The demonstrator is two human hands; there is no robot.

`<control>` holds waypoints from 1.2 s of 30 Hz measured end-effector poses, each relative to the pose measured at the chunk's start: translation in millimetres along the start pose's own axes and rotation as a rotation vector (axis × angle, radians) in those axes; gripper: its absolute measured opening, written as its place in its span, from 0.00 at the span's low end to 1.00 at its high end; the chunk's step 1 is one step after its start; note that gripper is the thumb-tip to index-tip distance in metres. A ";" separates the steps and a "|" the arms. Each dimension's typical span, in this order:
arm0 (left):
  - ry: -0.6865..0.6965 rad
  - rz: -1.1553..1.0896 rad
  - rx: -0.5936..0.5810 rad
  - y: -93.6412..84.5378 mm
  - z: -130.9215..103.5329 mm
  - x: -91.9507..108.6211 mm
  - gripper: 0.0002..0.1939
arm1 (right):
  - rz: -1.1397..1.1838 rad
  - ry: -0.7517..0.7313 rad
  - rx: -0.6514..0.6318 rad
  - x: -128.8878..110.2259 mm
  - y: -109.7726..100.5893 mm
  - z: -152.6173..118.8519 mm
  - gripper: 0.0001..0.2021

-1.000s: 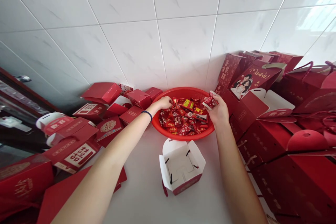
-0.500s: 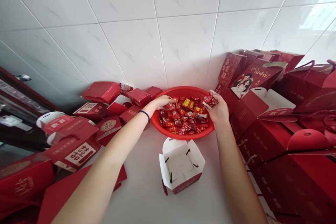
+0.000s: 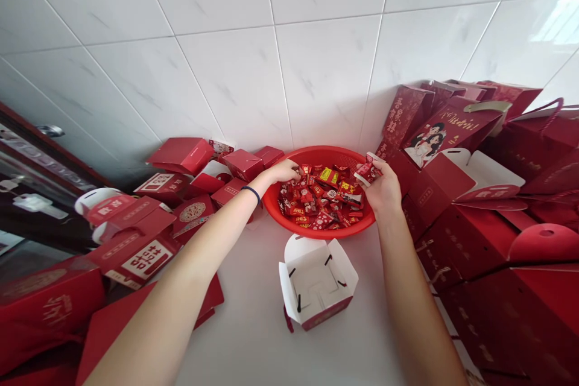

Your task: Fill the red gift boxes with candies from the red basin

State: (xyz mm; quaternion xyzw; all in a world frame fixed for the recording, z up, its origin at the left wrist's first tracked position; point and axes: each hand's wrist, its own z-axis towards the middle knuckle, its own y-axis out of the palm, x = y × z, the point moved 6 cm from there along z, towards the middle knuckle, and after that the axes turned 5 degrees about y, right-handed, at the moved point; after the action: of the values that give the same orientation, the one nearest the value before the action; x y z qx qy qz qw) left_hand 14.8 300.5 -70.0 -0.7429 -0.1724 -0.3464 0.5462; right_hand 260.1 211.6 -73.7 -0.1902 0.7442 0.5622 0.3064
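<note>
A red plastic basket (image 3: 316, 233) full of wrapped candies (image 3: 323, 199) stands against the wall. At its left side my left hand (image 3: 284, 171), with a dark band on the wrist, reaches in, fingers curled down among the candies; what they grip is hidden. Over the right rim my right hand (image 3: 382, 187) is closed around red-and-white wrapped candies (image 3: 367, 171), palm turned up. In front of the basket sits an open box (image 3: 319, 283), red outside and white inside, its flaps raised and dark cord ends showing through its walls.
Red gift boxes (image 3: 181, 155) are heaped on the left, with a larger box (image 3: 136, 247) nearer. Stacked red boxes (image 3: 474, 241) and a carton with a printed couple (image 3: 452, 129) crowd the right. White tiles (image 3: 325, 78) rise behind the table (image 3: 239, 319).
The view has shifted slightly, so everything sits a little further right. My left fingers have curled in more among the candies. My right hand still holds its candies.
</note>
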 end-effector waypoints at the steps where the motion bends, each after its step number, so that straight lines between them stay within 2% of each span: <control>1: 0.007 0.040 -0.010 0.3 -0.1 0.6 0.05 | -0.001 -0.003 0.004 0.0 0.1 -0.1 0.09; 7: 0.055 0.243 -0.160 15.0 -8.6 11.1 0.11 | -0.004 0.011 0.021 -0.5 2.1 -3.1 0.08; 12: 0.073 0.412 -0.251 28.5 -16.3 17.2 0.27 | -0.032 0.002 0.013 -1.3 1.9 -2.4 0.09; 15: 0.090 0.480 -0.270 32.0 -18.6 18.5 0.30 | -0.011 0.005 0.015 -1.1 2.0 -2.4 0.09; 19: 0.113 0.531 -0.269 33.0 -20.5 17.5 0.27 | -0.017 0.004 0.014 -0.7 1.7 -2.5 0.08; 24: 0.121 0.529 -0.234 34.6 -21.1 11.9 0.26 | -0.065 -0.016 -0.020 -0.2 0.9 -1.0 0.08; 27: 0.134 0.500 -0.207 33.0 -21.6 12.3 0.16 | -0.051 -0.001 -0.011 0.5 1.1 -2.1 0.08; 30: 0.185 0.429 -0.186 27.8 -25.8 18.0 0.07 | -0.036 0.013 0.003 0.3 2.3 -4.6 0.08; 35: 0.288 0.231 -0.094 16.4 -45.9 29.1 0.02 | -0.035 0.019 0.016 -1.7 5.7 -8.2 0.07; 36: 0.300 0.190 -0.064 14.8 -52.2 31.2 0.03 | -0.031 0.029 0.020 -1.8 6.8 -9.4 0.06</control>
State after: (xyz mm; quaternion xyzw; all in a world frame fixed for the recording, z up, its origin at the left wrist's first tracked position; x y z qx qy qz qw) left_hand 29.0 243.0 -49.8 -0.7129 -0.0067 -0.4055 0.5721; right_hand 254.9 204.5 -65.9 -0.2068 0.7510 0.5471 0.3064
